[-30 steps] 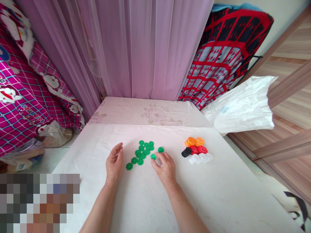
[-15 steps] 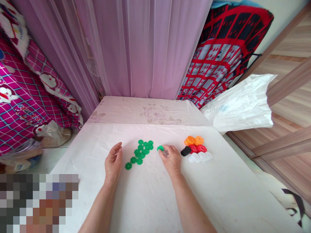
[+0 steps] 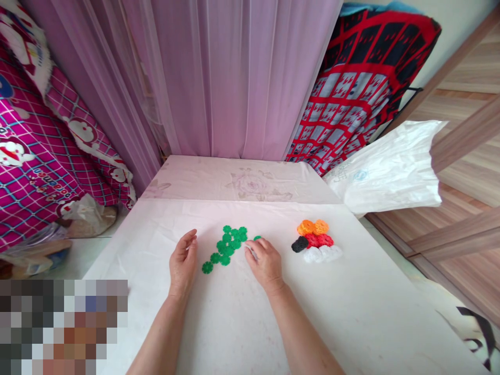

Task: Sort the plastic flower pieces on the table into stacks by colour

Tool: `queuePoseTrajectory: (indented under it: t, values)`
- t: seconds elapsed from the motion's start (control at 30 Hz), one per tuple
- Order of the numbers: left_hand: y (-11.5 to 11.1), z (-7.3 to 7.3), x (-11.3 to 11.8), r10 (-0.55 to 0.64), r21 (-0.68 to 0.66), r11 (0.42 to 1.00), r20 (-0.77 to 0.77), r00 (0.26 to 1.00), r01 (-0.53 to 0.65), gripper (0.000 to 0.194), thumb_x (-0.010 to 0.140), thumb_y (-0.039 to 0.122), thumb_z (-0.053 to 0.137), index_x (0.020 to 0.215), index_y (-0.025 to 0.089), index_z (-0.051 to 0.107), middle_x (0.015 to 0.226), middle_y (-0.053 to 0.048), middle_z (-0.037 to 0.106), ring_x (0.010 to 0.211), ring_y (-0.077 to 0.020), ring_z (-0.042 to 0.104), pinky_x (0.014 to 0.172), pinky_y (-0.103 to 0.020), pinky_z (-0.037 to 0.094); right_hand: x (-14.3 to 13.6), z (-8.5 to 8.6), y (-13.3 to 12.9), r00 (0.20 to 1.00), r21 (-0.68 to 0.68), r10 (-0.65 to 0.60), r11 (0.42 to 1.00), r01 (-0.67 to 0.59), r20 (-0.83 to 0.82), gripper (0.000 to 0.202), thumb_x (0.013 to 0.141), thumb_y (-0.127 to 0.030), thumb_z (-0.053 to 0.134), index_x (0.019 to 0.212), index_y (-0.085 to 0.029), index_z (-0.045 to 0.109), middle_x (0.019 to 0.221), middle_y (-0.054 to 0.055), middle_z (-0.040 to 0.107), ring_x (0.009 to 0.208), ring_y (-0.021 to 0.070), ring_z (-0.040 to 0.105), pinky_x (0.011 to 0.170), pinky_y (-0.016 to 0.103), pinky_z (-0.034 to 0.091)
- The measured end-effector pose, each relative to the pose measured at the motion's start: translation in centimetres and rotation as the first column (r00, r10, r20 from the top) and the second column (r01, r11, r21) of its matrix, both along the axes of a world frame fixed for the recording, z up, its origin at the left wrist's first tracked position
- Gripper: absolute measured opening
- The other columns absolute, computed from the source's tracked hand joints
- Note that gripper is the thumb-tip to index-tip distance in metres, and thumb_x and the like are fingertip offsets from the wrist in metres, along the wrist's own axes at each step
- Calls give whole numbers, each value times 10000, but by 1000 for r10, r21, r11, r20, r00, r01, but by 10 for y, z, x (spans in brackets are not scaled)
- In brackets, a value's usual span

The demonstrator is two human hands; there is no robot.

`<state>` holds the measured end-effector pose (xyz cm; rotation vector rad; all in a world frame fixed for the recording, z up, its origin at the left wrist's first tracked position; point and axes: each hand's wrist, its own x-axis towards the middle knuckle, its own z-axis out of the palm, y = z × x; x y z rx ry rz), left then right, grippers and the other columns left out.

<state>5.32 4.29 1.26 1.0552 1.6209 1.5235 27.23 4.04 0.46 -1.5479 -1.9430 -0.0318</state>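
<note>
Head view, left hand [image 3: 183, 263]: loosely open, empty, left of the green discs
Green discs [image 3: 228, 246]: clustered on the table [image 3: 230, 323], between the hands
Right hand [image 3: 267, 263]: thumb and fingers slightly parted, empty, near a lone disc [image 3: 257, 238]
Orange, red, black, white pieces [image 3: 319, 240]: grouped farther right

Green scalloped discs [image 3: 228, 246] at centre; orange, red, black and white crocheted rounds [image 3: 319, 240] right of centre. Upper left, a magenta blanket [image 3: 29, 182] patterned with a white-and-blue grid.
</note>
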Motion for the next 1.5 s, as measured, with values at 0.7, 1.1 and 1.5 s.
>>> queuePoseTrajectory:
  t: [0.7, 1.1, 1.5]
  values:
    - [0, 1, 0, 11, -29, 1000, -14, 1000, -11, 449, 802, 497, 589, 1138, 207, 655, 1133, -96, 685, 932, -201, 653, 853, -363, 521, -22, 7, -14, 996, -170, -4, 985, 20, 91, 246, 824, -316, 647, 1062, -262, 677, 869, 18, 674, 779, 164, 628, 691, 257, 437]
    - [0, -1, -1, 5, -13, 1000, -8, 1000, -5, 437, 803, 492, 595, 1138, 217, 657, 1181, -94, 673, 994, -208, 646, 907, -369, 505, -21, 1, -15, 997, -172, -56, 983, 63, 46, 211, 778, -293, 685, 983, -247, 659, 874, 17, 674, 781, 166, 617, 696, 261, 425]
    - [0, 2, 1, -1, -9, 1000, -13, 1000, 1, 444, 802, 502, 590, 1125, 204, 651, 1150, -94, 678, 977, -203, 646, 875, -354, 513, -19, -2, -14, 995, -183, -94, 979, 88, -25, 66, 762, -225, 640, 825, -242, 651, 749, -11, 646, 714, 146, 601, 652, 245, 410]
